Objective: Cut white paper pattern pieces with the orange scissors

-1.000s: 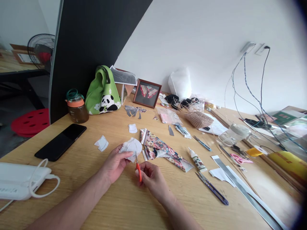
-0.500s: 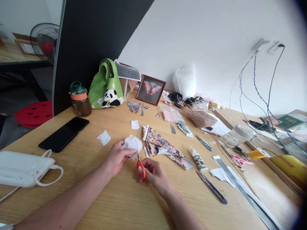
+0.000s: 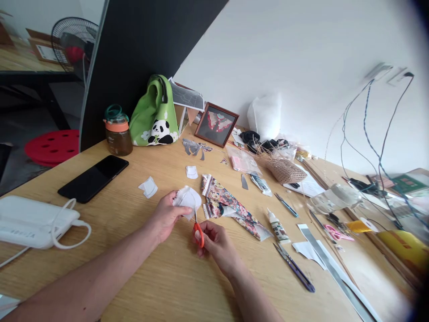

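Note:
Between the thumb and fingers of my left hand (image 3: 166,215) is a white piece of fabric (image 3: 188,197) with a frayed upper edge. My right hand (image 3: 214,245) is closed round the orange handles of a small pair of scissors (image 3: 199,233). Their blades point away from me and meet the fabric's lower right edge. Just beyond the hands lies a folded strip of floral fabric (image 3: 231,203). Two white cut pieces rest on the table: one shaped piece (image 3: 148,187) left of the fabric and a smaller piece (image 3: 191,172) behind it.
On the left are a black phone (image 3: 94,178), a white power bank (image 3: 36,221) with a cable, and a drink bottle (image 3: 118,134). To the right lie a glue bottle (image 3: 278,227), thread snips (image 3: 295,268) and a craft knife (image 3: 286,205). A green panda bag (image 3: 156,116) stands behind.
The view has shifted slightly, so the surroundings sit a little differently in it. Both hands keep their hold on the fabric and scissors, the blades still at the fabric's edge.

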### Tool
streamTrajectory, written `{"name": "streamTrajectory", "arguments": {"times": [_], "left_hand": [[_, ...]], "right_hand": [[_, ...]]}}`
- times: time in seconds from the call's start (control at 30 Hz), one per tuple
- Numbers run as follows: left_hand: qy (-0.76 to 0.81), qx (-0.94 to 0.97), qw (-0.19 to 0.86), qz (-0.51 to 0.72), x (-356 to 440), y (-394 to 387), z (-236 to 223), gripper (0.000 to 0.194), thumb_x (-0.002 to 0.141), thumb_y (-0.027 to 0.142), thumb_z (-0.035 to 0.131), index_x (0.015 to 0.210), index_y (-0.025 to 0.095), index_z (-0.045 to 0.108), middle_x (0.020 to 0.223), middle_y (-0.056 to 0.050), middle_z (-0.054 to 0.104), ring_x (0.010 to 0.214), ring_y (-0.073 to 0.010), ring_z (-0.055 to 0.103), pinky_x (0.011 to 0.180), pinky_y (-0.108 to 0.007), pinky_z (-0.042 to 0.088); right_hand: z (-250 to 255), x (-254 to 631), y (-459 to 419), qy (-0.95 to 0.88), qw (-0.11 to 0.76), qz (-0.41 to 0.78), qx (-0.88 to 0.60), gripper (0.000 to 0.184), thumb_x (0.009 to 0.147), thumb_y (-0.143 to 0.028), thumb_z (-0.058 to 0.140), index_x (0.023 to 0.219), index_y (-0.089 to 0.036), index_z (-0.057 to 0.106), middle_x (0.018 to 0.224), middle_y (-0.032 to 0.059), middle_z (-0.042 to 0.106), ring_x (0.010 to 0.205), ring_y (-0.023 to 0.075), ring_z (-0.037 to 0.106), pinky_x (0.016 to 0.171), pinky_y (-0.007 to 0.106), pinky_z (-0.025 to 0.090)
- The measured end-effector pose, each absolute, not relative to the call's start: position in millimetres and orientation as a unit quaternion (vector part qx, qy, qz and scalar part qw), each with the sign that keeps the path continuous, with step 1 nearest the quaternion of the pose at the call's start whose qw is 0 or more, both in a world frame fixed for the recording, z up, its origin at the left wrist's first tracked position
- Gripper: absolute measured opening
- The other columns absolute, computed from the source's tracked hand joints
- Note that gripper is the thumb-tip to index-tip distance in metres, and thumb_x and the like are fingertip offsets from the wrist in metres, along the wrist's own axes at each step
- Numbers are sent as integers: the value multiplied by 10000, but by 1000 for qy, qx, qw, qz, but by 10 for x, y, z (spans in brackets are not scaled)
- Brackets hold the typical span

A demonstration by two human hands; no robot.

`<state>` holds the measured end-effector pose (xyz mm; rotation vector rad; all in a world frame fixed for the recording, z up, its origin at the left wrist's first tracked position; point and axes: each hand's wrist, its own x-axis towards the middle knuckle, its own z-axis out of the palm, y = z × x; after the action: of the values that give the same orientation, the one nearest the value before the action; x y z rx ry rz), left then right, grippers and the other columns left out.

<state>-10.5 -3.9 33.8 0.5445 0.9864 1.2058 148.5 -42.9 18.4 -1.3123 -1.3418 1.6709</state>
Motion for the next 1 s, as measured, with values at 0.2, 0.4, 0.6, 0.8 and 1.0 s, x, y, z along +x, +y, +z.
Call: {"name": "streamTrajectory", "arguments": {"times": [0.2, 0.4, 0.6, 0.8, 1.0], "left_hand": [[442, 246, 677, 535, -99, -40, 331, 489, 441, 66, 733, 905, 138, 595, 732, 12, 664, 671, -112, 577, 607, -218, 440], [447, 250, 673, 534, -102, -38, 308, 479, 454, 77, 726, 910, 141, 591, 701, 19, 648, 636, -105, 563, 559, -206, 423], [442, 255, 677, 531, -108, -40, 307, 466, 467, 80, 726, 908, 141, 586, 711, 11, 644, 632, -106, 560, 541, -205, 417], [438, 244, 682, 532, -118, -46, 290, 451, 459, 100, 750, 876, 146, 583, 737, -5, 654, 665, -125, 582, 584, -230, 447], [428, 237, 685, 540, -125, -33, 274, 458, 458, 103, 765, 879, 147, 589, 769, -16, 664, 687, -132, 596, 608, -241, 456]], "right_hand": [[212, 1475, -437, -514, 303, 627, -500, 509, 657, -610, 690, 730, -137, 517, 570, -42, 516, 437, 69, 497, 435, 200, 393], [212, 1463, -437, -516, 307, 619, -506, 501, 652, -603, 699, 707, -142, 509, 557, -48, 508, 427, 65, 481, 431, 198, 378], [190, 1462, -425, -520, 312, 608, -513, 481, 646, -571, 724, 696, -145, 505, 539, -54, 501, 412, 56, 459, 412, 185, 349], [195, 1442, -427, -516, 320, 599, -522, 489, 622, -569, 740, 677, -150, 493, 515, -64, 482, 396, 49, 430, 395, 179, 332], [221, 1429, -438, -513, 323, 597, -526, 487, 626, -575, 733, 670, -157, 488, 512, -65, 476, 396, 49, 418, 394, 183, 320]]}}
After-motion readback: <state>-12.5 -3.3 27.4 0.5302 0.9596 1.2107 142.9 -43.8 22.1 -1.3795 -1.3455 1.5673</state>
